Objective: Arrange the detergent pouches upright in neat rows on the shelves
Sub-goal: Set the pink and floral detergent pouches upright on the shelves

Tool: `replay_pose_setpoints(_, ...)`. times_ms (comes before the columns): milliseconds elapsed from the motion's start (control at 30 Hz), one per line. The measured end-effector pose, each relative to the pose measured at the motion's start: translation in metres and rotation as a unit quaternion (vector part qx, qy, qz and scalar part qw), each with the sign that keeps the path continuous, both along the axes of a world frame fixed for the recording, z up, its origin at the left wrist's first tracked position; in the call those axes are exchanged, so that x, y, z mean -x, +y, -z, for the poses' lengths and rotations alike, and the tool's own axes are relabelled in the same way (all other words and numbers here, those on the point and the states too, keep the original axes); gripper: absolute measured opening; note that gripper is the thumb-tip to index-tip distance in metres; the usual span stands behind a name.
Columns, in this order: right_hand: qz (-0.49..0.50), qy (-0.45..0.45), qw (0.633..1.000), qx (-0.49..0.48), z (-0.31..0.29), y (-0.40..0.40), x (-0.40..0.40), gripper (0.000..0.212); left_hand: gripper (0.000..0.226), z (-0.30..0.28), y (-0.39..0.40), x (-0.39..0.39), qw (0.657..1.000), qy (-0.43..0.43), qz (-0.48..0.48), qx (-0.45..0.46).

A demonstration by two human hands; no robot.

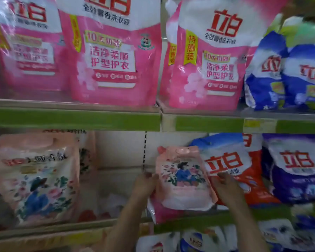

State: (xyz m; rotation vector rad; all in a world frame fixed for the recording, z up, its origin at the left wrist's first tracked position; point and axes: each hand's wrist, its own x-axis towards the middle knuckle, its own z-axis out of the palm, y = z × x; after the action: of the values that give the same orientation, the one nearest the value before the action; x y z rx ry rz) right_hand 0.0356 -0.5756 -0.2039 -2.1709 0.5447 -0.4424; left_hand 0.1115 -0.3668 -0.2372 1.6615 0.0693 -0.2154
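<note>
A small pale-pink floral pouch (184, 179) stands nearly upright on the middle shelf, leaning slightly left. My left hand (146, 184) grips its left edge and my right hand (225, 186) grips its right edge. A larger pouch of the same floral design (36, 179) stands upright at the left of that shelf. Between them the shelf floor is open, with something red and white lying low at the back. Bright pink pouches (109, 51) (207, 57) stand in a row on the upper shelf.
A red-and-blue bag (231, 166) and a purple bag (296, 168) crowd the right of the held pouch. Blue bags (284, 77) stand on the upper shelf's right. Green shelf edges (75, 119) run across. More bags sit on the shelf below (204, 240).
</note>
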Motion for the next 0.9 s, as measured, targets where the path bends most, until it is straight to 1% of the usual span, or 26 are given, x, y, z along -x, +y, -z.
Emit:
replay_pose_setpoints(67,-0.029,0.034,0.999,0.0,0.003,-0.006,-0.008,0.014,0.021,0.005,-0.005,-0.002,1.0,-0.006,-0.015,-0.027)
replay_pose_setpoints(133,-0.042,0.05,0.998,-0.023,0.008,-0.008,-0.014,0.01,0.022,0.005,-0.007,-0.002,0.995,-0.028,-0.048,-0.087)
replay_pose_setpoints(167,-0.048,0.052,0.997,-0.029,0.012,-0.01,-0.017,0.01,0.021,0.005,-0.006,-0.004,0.988,-0.044,-0.069,-0.133)
replay_pose_setpoints(233,-0.047,0.047,0.997,-0.03,0.017,-0.012,-0.021,0.021,0.02,0.005,0.0,-0.009,0.967,-0.059,-0.101,-0.228)
replay_pose_setpoints(267,-0.044,0.046,0.997,-0.04,0.019,-0.012,-0.022,0.026,0.021,0.006,0.004,-0.012,0.958,-0.051,-0.098,-0.264)
replay_pose_setpoints(333,-0.042,0.056,0.996,-0.055,0.022,-0.015,-0.025,0.03,0.017,0.009,0.012,-0.02,0.951,-0.039,-0.068,-0.298)
replay_pose_setpoints(367,-0.041,0.069,0.995,-0.06,0.021,-0.015,-0.025,0.029,0.019,0.011,0.016,-0.025,0.95,-0.038,-0.053,-0.305)
replay_pose_setpoints(433,-0.041,0.101,0.992,-0.07,0.022,-0.015,-0.025,0.029,0.035,0.016,0.022,-0.034,0.946,-0.028,-0.023,-0.321)
replay_pose_setpoints(500,-0.054,0.135,0.987,-0.064,0.021,-0.015,-0.025,0.035,0.045,0.015,0.023,-0.042,0.95,-0.016,-0.008,-0.312)
replay_pose_setpoints(567,-0.062,0.151,0.985,-0.059,0.02,-0.013,-0.026,0.037,0.044,0.016,0.022,-0.048,0.959,0.004,-0.006,-0.283)
replay_pose_setpoints(600,-0.065,0.152,0.984,-0.066,0.02,-0.013,-0.028,0.034,0.045,0.016,0.022,-0.05,0.959,0.011,-0.002,-0.285)
replay_pose_setpoints(667,-0.062,0.151,0.981,-0.101,0.018,-0.011,-0.031,0.028,0.049,0.019,0.02,-0.053,0.949,0.006,0.007,-0.314)
replay_pose_setpoints(767,-0.045,0.146,0.977,-0.146,0.017,-0.009,-0.035,0.026,0.046,0.019,0.022,-0.056,0.954,0.0,-0.009,-0.3)
replay_pose_setpoints(833,-0.032,0.144,0.98,-0.137,0.021,-0.007,-0.036,0.027,0.043,0.016,0.022,-0.056,0.96,-0.003,-0.032,-0.277)
replay_pose_setpoints(900,-0.015,0.146,0.982,-0.12,0.029,-0.006,-0.038,0.027,0.043,0.008,0.022,-0.053,0.963,-0.036,-0.062,-0.261)
